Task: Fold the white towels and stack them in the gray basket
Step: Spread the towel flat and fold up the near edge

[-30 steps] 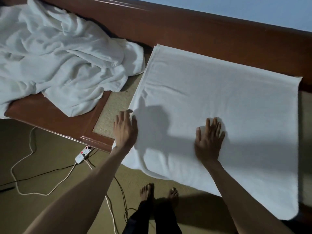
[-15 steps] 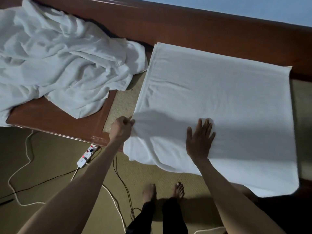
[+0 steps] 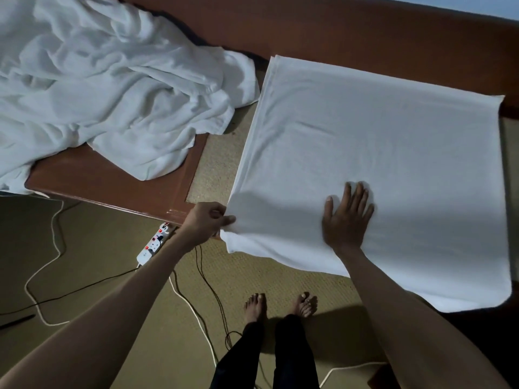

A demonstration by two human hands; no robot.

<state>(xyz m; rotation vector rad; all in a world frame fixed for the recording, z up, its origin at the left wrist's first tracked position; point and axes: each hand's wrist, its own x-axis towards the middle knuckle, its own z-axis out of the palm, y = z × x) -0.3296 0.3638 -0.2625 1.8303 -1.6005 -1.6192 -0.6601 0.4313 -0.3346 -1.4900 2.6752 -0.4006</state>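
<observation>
A white towel (image 3: 379,141), folded into a broad flat rectangle, lies across the wooden table with its near edge hanging over the side. My left hand (image 3: 203,220) pinches the towel's near left corner between thumb and fingers. My right hand (image 3: 346,213) lies flat with spread fingers on the towel's near part. A heap of crumpled white towels (image 3: 106,80) covers the table's left end. No gray basket is in view.
The brown wooden table (image 3: 118,186) has a woven tan inset (image 3: 216,167) between heap and towel. On the floor below lie a white power strip (image 3: 153,244) and several white and black cables (image 3: 202,276). My bare feet (image 3: 280,306) stand close to the table edge.
My left hand went from lying flat on the towel's left edge to pinching its near left corner. My right hand slid slightly left on the towel, still flat.
</observation>
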